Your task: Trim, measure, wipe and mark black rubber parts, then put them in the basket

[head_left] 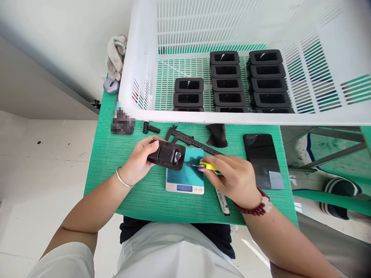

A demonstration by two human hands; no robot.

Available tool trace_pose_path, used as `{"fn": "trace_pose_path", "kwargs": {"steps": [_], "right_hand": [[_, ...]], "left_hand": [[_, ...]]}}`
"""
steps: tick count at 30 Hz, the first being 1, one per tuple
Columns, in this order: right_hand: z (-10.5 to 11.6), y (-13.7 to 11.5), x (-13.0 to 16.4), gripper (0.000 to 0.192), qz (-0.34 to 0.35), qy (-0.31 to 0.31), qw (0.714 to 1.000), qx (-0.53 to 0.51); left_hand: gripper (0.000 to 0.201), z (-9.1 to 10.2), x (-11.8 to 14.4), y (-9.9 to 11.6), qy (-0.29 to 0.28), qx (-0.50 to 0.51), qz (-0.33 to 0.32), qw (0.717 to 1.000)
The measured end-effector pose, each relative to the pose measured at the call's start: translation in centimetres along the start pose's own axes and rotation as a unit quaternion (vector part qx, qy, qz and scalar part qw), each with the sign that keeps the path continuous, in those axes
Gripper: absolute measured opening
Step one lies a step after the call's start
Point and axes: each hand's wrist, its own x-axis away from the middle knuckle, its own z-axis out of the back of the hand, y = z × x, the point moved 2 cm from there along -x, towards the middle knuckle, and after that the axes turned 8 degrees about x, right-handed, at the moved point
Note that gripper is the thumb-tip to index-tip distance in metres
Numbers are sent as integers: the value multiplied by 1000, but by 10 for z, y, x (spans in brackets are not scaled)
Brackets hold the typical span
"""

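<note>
My left hand [142,158] is closed on the left end of a black molded part [166,153], a rounded rectangular piece with a raised middle. A shiny spot shows near its right end. Between the fingers of my right hand [232,177] is a yellow-handled utility knife [208,166], its blade pointing left toward the part. A small gap seems to lie between blade tip and part, though contact is hard to judge. Both are held above a digital scale [174,188] with a blue-green top. A white marker [222,202] lies just below my right hand.
A large white slatted basket [203,117] stands at the back, holding several black molded parts [227,84] in stacked rows. On the green mat [139,204] are a caliper [188,139], a small black hammer-shaped piece [150,127], a dark crumpled piece [217,135] and a phone [262,158].
</note>
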Motion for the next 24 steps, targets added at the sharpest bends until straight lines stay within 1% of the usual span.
{"fn": "trace_pose_path", "kwargs": {"steps": [2,3,6,8,12,13,17,18,21,22,24], "right_hand": [[1,1,0,8,-25,13,999,14],[1,1,0,8,-25,16,1000,10],[0,0,0,10,18,-6,999,-32],[-1,0,0,11,24,-22,999,-33],[0,4,1,9,-40,0,999,20],[0,4,1,9,-38,3,999,18],[0,0,0,11,20,-15,1000,-11],[0,0,-1,11,17,-14,1000,-1],[2,2,-1,9,-23,5,999,34],[2,2,-1,10,-24,7,999,31],[2,1,-1,12,2,-1,1000,10]], "left_hand": [[39,0,0,0,-10,-1,0,1000],[38,0,0,0,-10,-1,0,1000],[38,0,-1,0,5,-3,0,1000],[39,1,-2,1,10,-7,2,1000],[40,0,-2,2,15,-14,-5,1000],[38,0,-1,2,18,-14,-5,1000],[36,-1,0,1,19,-19,-3,1000],[37,-1,0,1,15,-22,-4,1000],[39,-1,0,1,8,-28,-7,1000],[39,-1,-1,1,10,-26,-7,1000],[37,0,-1,1,18,-18,-6,1000]]}}
